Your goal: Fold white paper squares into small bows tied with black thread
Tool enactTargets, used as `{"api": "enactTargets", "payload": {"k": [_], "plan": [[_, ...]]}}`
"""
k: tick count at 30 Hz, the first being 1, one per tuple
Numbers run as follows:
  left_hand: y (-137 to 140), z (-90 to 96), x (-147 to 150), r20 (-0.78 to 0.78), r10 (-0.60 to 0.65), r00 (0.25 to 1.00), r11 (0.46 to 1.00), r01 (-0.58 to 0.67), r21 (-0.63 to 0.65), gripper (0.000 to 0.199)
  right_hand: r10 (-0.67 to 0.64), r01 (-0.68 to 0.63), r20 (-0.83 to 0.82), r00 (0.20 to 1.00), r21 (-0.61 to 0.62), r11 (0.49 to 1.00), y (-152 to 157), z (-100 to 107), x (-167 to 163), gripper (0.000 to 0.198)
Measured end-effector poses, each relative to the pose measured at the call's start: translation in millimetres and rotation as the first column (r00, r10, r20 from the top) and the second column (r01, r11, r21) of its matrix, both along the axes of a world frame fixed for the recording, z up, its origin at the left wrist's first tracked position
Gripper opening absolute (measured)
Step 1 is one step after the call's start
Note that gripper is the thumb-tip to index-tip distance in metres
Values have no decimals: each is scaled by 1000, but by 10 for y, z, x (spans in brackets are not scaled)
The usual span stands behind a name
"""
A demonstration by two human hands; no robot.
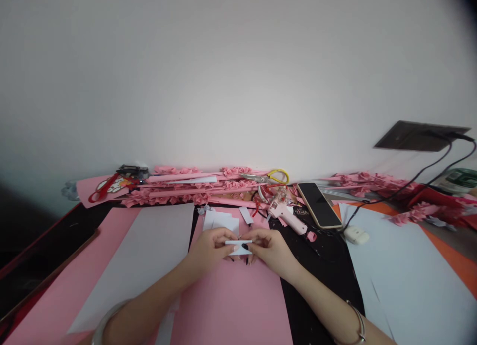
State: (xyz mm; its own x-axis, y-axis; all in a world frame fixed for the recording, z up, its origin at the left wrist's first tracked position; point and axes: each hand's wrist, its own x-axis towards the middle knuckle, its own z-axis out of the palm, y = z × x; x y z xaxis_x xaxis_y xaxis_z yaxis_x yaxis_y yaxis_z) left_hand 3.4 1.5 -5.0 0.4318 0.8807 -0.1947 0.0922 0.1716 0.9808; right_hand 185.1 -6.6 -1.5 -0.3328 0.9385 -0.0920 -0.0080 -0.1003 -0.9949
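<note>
Between my two hands is a small white piece of paper [238,247], held level above a large pink sheet [233,305]. My left hand [215,245] pinches its left end, thumb on the near face. At the right end, my right hand [267,246] grips it the same way, a dark-nailed thumb pressing the face. The top edge of the paper looks folded or rolled over. Other fingers of both hands are behind and beneath it, partly hidden. Just beyond my hands lie several small white paper pieces [223,221].
Behind stand a pink glue gun [288,216], a phone [319,206], yellow-handled scissors [266,178] and red-handled scissors [104,188]. Pink paper flowers [201,193] line the wall. White sheets [149,255] lie left, another white sheet [406,270] right. A cable [406,183] runs from the wall socket [413,136].
</note>
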Motion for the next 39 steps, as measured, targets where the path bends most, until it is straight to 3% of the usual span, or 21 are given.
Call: {"api": "enactTargets", "payload": {"k": [10,15,19,24,30,35,39], "plan": [[-76,127,15,-145,-22,989,991,41,130,21,92,-120,232,968,111,986,-51,20,16,11],[-113,138,38,-133,-87,987,991,99,88,22,82,-230,421,903,314,921,-72,80,7,15],[-123,138,43,-92,-112,989,991,118,64,23,30,-254,472,881,419,872,-90,92,3,19],[-106,106,41,-98,-110,989,993,114,41,23,-30,-231,506,862,446,865,-90,62,16,32],[-79,49,33,-64,-73,995,997,75,23,19,-19,-211,500,866,399,892,-38,11,70,47],[-37,58,6,-25,0,1000,1000,0,3,18,-184,-38,415,891,472,881,7,42,114,38],[-32,77,4,17,13,1000,1000,-13,-25,18,-36,-164,423,905,427,889,-14,73,90,26]]}}
